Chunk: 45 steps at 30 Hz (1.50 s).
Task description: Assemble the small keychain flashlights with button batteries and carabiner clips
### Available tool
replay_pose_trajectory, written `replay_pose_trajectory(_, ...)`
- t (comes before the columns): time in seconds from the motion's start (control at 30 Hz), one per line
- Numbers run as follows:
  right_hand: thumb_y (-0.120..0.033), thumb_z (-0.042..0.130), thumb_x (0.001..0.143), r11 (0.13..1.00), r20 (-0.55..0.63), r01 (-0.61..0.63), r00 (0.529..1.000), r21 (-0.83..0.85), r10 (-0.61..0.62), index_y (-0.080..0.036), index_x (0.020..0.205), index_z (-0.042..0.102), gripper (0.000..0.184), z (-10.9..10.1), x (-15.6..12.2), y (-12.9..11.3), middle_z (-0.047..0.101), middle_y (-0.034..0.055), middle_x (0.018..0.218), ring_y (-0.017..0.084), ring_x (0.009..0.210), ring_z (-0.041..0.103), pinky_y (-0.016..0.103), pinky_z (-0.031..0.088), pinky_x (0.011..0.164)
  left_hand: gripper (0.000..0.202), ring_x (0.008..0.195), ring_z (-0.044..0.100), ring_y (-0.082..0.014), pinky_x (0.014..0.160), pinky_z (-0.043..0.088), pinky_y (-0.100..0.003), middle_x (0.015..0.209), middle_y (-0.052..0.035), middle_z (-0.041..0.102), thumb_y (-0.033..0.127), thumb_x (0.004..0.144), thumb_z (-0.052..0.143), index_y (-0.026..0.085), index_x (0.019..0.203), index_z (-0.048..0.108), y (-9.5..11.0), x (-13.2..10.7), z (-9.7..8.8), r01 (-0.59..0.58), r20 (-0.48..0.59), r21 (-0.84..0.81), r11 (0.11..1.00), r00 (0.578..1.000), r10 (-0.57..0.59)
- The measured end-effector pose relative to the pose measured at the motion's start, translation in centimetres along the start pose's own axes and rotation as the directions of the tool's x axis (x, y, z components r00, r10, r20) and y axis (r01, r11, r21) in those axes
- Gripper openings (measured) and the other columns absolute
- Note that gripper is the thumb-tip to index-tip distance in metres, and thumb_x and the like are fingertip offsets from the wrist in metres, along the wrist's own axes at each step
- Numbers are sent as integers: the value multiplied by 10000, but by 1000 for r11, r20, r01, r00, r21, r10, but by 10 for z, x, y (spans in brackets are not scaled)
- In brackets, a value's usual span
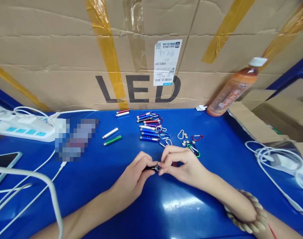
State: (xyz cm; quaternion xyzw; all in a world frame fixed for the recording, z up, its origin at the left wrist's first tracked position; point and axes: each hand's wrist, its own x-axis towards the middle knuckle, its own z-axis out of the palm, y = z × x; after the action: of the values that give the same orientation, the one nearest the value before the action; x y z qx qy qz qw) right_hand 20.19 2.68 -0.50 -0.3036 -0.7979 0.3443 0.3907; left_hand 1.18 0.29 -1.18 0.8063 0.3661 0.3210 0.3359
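Note:
My left hand [138, 171] is closed around a small black mini flashlight [151, 168], its silvery end pointing right. At that end my right hand [182, 164] pinches with thumb and fingertips; what lies between them is too small to make out. Just beyond the hands is a row of mini flashlights [151, 134] in blue, silver, red and black, several with carabiner clips attached. To their right are a silver carabiner [180, 134], a red carabiner [197, 137], a green carabiner [193, 151] and several button cells [184, 143].
Silver [110, 133] and green tubes [113, 140] lie left of the row. A power strip [29, 129], a phone [5, 166] and white cables occupy the left side. A drink bottle [232, 89] leans against the large carton [66, 59]; a coiled cable [273, 159] is at right.

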Motion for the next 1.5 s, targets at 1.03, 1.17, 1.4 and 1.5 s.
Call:
replay_pose_trajectory(1.03,-323,742,656,940,-65,-217,968,262,242,-146,514,567,287,12,4,-3,534,-25,571,67,528,487,199,377,489,263,738,526,-66,692,492,-160,929,-35,409,42,868,395,157,1079,504,-5,-2,-5,-218,-90,328,919,961,260)
replay_pose_trajectory(1.17,-338,759,618,865,-20,-342,927,367,374,-143,503,525,326,16,3,-10,507,-44,553,44,448,475,178,367,425,275,755,524,-70,670,501,-145,934,-43,408,32,861,407,140,1093,505,-6,-2,-6,-266,-88,381,885,943,321)
replay_pose_trajectory(1.4,-403,761,568,600,188,-656,731,458,656,-151,534,496,367,18,2,-14,455,-81,386,33,284,389,129,277,246,301,813,531,-109,673,524,-191,935,-61,442,14,838,433,148,1096,512,-9,-3,-7,-280,-90,499,820,924,371)
replay_pose_trajectory(1.5,-393,765,560,545,226,-708,680,450,697,-144,554,529,344,15,3,-14,464,-80,356,28,279,379,109,286,236,296,792,542,-110,649,521,-197,927,-58,458,39,854,420,176,1099,511,-9,-2,-7,-261,-96,495,828,931,351)
